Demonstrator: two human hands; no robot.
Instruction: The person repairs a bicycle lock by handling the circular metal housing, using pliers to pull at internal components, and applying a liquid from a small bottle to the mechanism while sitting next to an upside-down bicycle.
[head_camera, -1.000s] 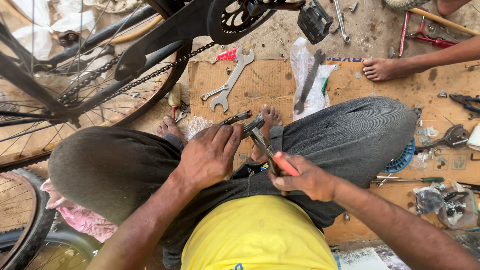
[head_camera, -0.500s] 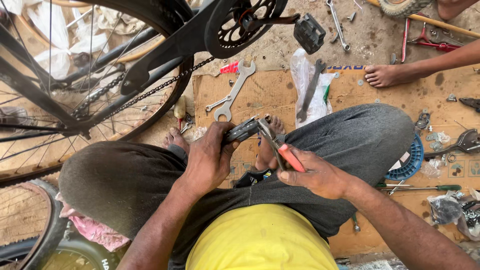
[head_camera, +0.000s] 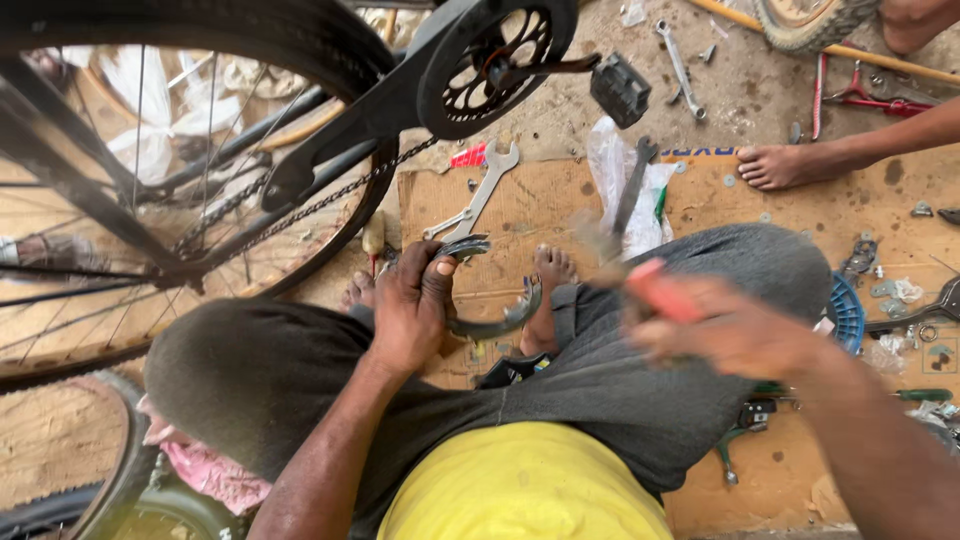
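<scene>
Bicycle wheel (head_camera: 150, 180) and chain (head_camera: 330, 200) far left, crankset (head_camera: 495, 60) with pedal (head_camera: 620, 90) above. Left hand (head_camera: 410, 310) – grip pressed tight around a curved metal brake caliper arm (head_camera: 495, 320), held over the lap between the knees, just above the cardboard sheet (head_camera: 540, 200) on the floor. A double-ended spanner (head_camera: 480, 195) lies near it. Right hand (head_camera: 740, 330) is motion-blurred, closed on a red-handled tool (head_camera: 655, 290), probably pliers – head too smeared to tell. The caliper looks off the bike and only partly worked; refitting appears left. Another person's foot (head_camera: 775, 165) upper right.
</scene>
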